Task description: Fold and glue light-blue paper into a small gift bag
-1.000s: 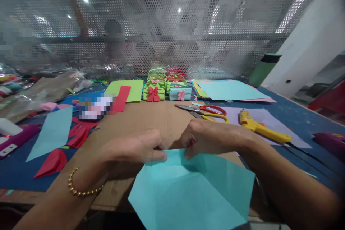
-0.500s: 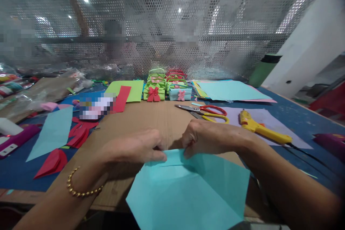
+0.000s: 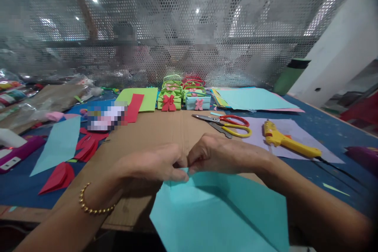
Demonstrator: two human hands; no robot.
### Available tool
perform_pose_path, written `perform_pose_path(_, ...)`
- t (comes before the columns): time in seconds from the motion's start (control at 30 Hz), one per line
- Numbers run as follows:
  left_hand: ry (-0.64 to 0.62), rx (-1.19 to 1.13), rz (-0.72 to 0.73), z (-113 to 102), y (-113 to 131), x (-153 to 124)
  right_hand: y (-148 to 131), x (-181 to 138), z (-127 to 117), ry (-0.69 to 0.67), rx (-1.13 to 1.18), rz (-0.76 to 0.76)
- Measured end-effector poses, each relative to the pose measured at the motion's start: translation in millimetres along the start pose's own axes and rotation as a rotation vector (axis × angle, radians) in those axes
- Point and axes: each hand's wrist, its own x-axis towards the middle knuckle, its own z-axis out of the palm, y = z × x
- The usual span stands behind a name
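A turquoise sheet of paper (image 3: 218, 212) with creases hangs over the near edge of the work surface. My left hand (image 3: 159, 161) pinches its upper edge near the left corner, thumb on top. Right beside it, my right hand (image 3: 209, 153) is closed on the same folded edge, its fingertips almost touching the left thumb. The fingers hide part of the fold. Beyond my right hand lie red-and-yellow-handled scissors (image 3: 224, 122), blades pointing left.
Brown cardboard (image 3: 159, 126) lies under my hands. Small paper baskets (image 3: 169, 100) stand at the back. A yellow glue gun (image 3: 289, 141) rests on lilac paper (image 3: 254, 122) at right. Red paper pieces (image 3: 59, 177) and a pale blue sheet (image 3: 59, 141) lie left.
My right hand has slid left along the paper's edge, close to my left hand. The paper has shifted slightly right and down, and more of the scissors shows.
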Motion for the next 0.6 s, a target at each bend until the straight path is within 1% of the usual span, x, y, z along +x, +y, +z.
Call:
perform_pose_path(0.1, -0.073, -0.058, 0.045, -5.9, -3.9, -0.9, -1.1, -0.4, -1.5, 0.031, -0.018, 0.003)
perform_pose_path(0.17, -0.109, -0.082, 0.064, -9.4, -6.3, -1.7, -2.2, -1.3, -3.4, 0.025, -0.012, 0.024)
perform_pose_path(0.3, -0.163, -0.199, 0.035, -11.1, -7.4, -2.4, -5.0, -2.4, -5.9, 0.002, -0.013, 0.033)
perform_pose_path(0.4, -0.154, -0.256, -0.003, -9.2, -6.6, -2.5, -7.6, -2.8, -6.5, 0.003, -0.033, 0.062)
perform_pose_path(0.6, -0.062, -0.191, -0.037, -6.5, -6.5, -3.1, -9.3, -3.3, -7.2, -0.007, -0.043, 0.09)
